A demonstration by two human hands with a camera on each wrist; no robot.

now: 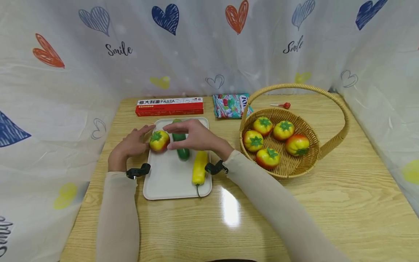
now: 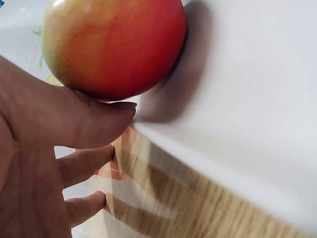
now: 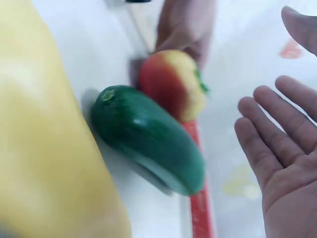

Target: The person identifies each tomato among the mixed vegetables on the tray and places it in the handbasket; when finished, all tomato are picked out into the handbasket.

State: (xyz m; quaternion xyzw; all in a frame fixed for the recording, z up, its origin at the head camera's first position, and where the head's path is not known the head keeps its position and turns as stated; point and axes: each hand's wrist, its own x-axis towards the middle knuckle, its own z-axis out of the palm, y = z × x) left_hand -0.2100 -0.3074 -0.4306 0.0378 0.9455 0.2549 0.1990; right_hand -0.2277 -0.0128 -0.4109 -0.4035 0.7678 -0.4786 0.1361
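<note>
A red-and-yellow toy-like tomato (image 1: 159,141) with a green star-shaped top sits at the upper left of the white tray (image 1: 163,183). Beside the tray's left edge is my left hand (image 1: 133,142), its thumb against the tomato's side in the left wrist view and its fingers extended past the rim. My right hand (image 1: 198,135) hovers over the tray, fingers spread and palm bare in the right wrist view. Partly under it lies a dark green cucumber (image 3: 148,139). A long yellow pepper (image 1: 199,169) lies along the tray's right side.
A wicker basket (image 1: 314,160) with a tall handle holds several similar tomatoes on the right. Behind the tray stand a red pasta box (image 1: 170,107) and a candy bag (image 1: 229,106). A red lollipop (image 1: 286,105) lies behind the basket.
</note>
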